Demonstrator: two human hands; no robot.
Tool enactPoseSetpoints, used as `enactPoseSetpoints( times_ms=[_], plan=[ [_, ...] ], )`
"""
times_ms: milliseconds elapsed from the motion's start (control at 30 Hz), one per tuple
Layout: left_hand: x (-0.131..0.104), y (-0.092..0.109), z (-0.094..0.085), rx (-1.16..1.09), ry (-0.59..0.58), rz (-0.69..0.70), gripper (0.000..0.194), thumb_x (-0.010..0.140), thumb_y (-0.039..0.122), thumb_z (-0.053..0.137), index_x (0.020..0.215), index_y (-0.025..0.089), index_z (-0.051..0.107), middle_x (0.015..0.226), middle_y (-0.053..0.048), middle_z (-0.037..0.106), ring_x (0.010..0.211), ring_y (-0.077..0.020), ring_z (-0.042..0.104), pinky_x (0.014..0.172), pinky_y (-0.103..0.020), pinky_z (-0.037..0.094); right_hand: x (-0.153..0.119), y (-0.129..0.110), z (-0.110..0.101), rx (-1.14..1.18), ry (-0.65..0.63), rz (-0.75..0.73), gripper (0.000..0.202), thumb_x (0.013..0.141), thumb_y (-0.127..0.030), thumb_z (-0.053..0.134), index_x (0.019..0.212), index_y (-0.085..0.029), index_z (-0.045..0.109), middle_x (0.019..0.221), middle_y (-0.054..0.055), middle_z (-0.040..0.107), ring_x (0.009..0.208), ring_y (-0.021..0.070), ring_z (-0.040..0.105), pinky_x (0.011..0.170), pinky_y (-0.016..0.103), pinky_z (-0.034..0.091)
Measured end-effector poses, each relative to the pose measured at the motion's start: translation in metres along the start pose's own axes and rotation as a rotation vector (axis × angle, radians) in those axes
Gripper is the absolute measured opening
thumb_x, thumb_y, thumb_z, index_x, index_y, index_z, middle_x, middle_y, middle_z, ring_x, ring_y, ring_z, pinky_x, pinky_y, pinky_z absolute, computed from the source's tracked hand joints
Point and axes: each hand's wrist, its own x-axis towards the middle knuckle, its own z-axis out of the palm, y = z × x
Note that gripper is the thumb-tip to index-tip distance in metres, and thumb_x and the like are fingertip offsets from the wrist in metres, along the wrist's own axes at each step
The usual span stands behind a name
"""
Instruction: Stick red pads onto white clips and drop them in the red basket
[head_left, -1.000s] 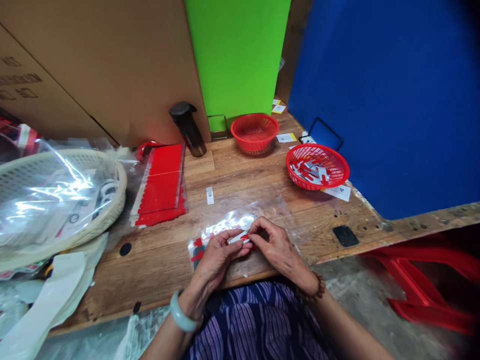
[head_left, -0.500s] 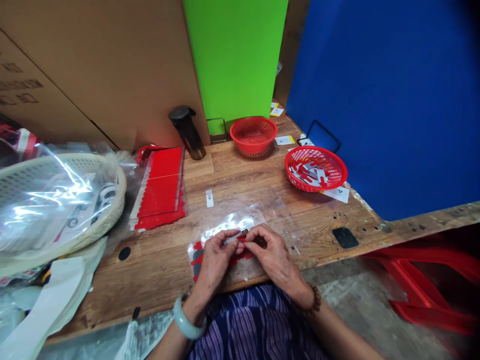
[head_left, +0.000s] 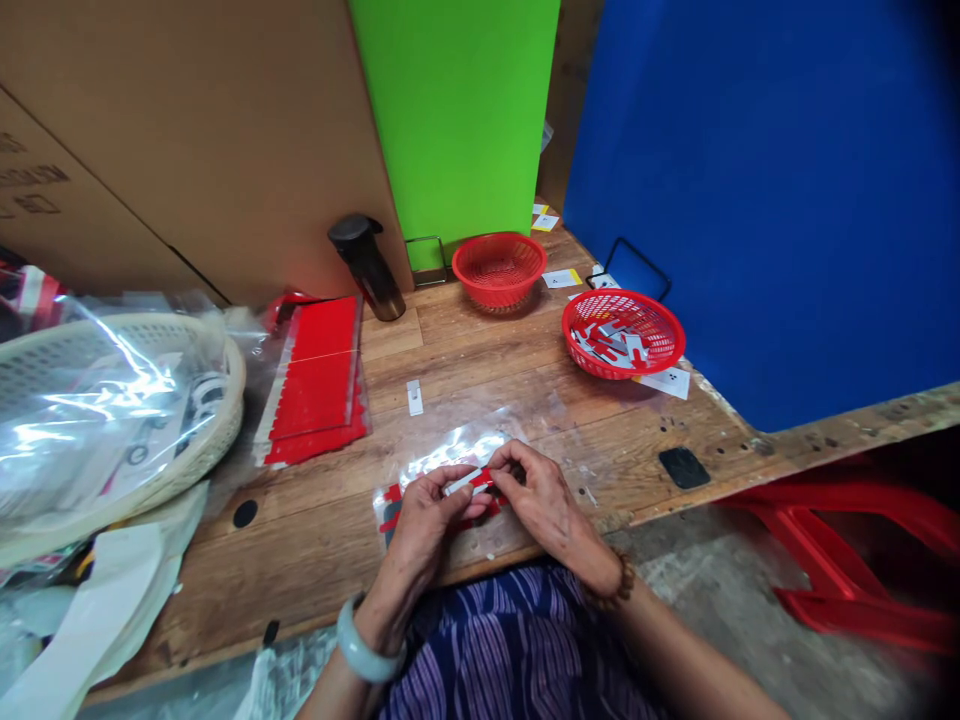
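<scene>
Between my two hands is a small white piece (head_left: 466,481) with a red part at its right end. My left hand (head_left: 429,515) is closed on the white part, thumb and fingers pinching it. My right hand (head_left: 546,502) pinches the red end with thumb and forefinger. Under both hands lies a clear plastic sheet (head_left: 517,540) with red and dark grey shapes, partly covered by the fingers. Just beyond it, a shiny clear film (head_left: 469,438) is spread on the table. A small white piece with a notch (head_left: 415,397) lies by itself farther up.
One red basket (head_left: 679,345) holds several white and grey pieces; another red basket (head_left: 499,262) stands behind it. At left are red sheets (head_left: 319,370), a dark bottle (head_left: 369,265) and a big cream basket (head_left: 232,400). A blue panel (head_left: 765,200) borders the right; a red stool (head_left: 847,560) stands below.
My right fingers have shifted on the piece, and more of its white and red surface shows. The whole view has moved slightly; the baskets and sheets stay in place.
</scene>
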Motion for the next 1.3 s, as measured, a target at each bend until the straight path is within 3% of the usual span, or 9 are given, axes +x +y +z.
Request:
enactPoseSetpoints(
  times_ms=[467,833,933,1067,1167,1300],
  plan=[
    [0.001,-0.001,0.003,-0.034,0.015,-0.017,0.039,0.062,0.016,0.078,0.096,0.010,0.060,0.065,-0.006,0.071,0.060,-0.0146,0.069,0.062,-0.019,0.055,0.000,0.012,0.005,-0.143,0.034,-0.089,0.011,0.080,-0.012,0.047,0.075,-0.020,0.054,0.072,-0.002,0.056,0.066,0.0132,0.052,0.062,0.025,0.038],
    [-0.001,0.000,0.004,-0.019,0.033,-0.002,0.038,0.062,0.016,0.077,0.096,0.011,0.060,0.061,-0.005,0.071,0.059,-0.0147,0.069,0.062,-0.019,0.054,-0.004,0.008,0.009,-0.274,0.049,-0.141,0.010,0.083,-0.014,0.048,0.079,-0.020,0.054,0.081,0.001,0.059,0.078,0.0166,0.054,0.078,0.031,0.038],
    [0.000,-0.001,0.002,-0.022,0.039,0.010,0.036,0.063,0.016,0.076,0.095,0.010,0.061,0.066,-0.006,0.072,0.060,-0.0152,0.069,0.063,-0.020,0.055,-0.004,0.011,0.007,-0.284,0.087,-0.141,0.013,0.082,-0.016,0.049,0.092,-0.021,0.056,0.089,0.004,0.057,0.082,0.0191,0.053,0.079,0.034,0.040],
    [0.001,-0.003,-0.001,-0.003,0.057,-0.010,0.035,0.065,0.012,0.074,0.096,0.009,0.060,0.072,-0.009,0.073,0.062,-0.0163,0.070,0.063,-0.021,0.055,0.004,0.020,-0.003,-0.197,0.198,-0.122,0.038,0.078,-0.016,0.052,0.116,-0.018,0.048,0.099,0.008,0.054,0.081,0.0189,0.053,0.075,0.033,0.045],
    [0.000,-0.003,-0.001,-0.007,0.072,-0.028,0.035,0.065,0.010,0.073,0.098,0.010,0.060,0.073,-0.009,0.073,0.063,-0.0162,0.070,0.062,-0.021,0.055,0.007,0.021,-0.011,-0.064,0.089,-0.046,0.018,0.085,-0.022,0.045,0.099,-0.018,0.056,0.079,0.002,0.056,0.068,0.0145,0.054,0.063,0.027,0.046],
    [-0.001,0.000,0.002,-0.007,0.067,-0.028,0.035,0.064,0.013,0.076,0.095,0.009,0.061,0.070,-0.008,0.072,0.061,-0.0160,0.070,0.060,-0.020,0.055,0.006,0.015,-0.008,0.120,-0.118,0.072,0.019,0.087,-0.030,0.044,0.086,-0.018,0.059,0.062,-0.004,0.054,0.052,0.0092,0.050,0.048,0.020,0.040]
  ],
)
